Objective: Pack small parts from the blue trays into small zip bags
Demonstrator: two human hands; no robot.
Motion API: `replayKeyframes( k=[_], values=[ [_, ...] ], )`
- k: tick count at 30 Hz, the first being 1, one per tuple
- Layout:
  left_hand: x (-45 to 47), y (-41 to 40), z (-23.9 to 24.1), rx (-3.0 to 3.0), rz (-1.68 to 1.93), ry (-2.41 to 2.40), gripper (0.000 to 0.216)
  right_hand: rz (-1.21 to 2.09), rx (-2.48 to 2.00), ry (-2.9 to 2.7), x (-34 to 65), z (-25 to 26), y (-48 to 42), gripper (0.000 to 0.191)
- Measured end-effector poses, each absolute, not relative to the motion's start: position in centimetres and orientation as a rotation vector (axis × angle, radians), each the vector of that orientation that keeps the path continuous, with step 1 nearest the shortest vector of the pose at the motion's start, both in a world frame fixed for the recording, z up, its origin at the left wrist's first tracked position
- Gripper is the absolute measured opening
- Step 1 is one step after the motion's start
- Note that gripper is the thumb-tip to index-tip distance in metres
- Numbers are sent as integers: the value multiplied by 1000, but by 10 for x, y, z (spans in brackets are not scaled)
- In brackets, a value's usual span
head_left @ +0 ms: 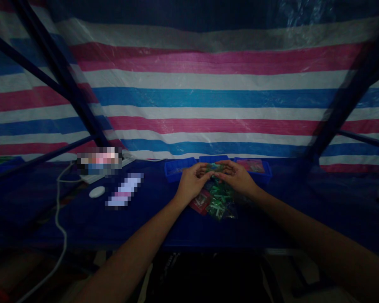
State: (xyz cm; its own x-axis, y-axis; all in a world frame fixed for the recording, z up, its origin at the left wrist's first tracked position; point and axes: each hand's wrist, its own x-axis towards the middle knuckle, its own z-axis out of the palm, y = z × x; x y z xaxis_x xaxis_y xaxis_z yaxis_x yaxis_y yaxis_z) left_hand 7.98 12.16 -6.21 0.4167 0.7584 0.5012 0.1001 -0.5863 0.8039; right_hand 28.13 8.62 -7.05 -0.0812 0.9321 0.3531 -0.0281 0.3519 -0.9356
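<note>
Both my left hand [192,182] and my right hand [238,177] are raised over the table, fingers closed on a small greenish plastic packet [215,168] between them. Fingertips and thumbs pinch it from either side, and what it contains is too dark to make out. Just below lies a pile of small clear and green packets [219,202]. Against its left side rests a red packet [201,203], partly under my left hand.
Behind my hands stand a left blue bin [172,171], a middle blue bin [213,159] and a right blue bin [265,168] with reddish packets. To the left are a white oval object [97,192], a blurred-out phone-like slab [124,191] and a white cable [62,227].
</note>
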Motion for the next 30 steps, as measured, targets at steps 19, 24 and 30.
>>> replayKeyframes(
  k=[19,24,30],
  values=[
    [79,112,-52,2520,1203,715,31,1102,-916,-1229,283,-64,84,41],
    [77,110,-45,2474,1243,761,22,976,-1014,-1321,285,-63,86,39],
    [76,117,-53,2178,1248,804,26,660,-1079,-1505,289,-65,86,36]
  ],
)
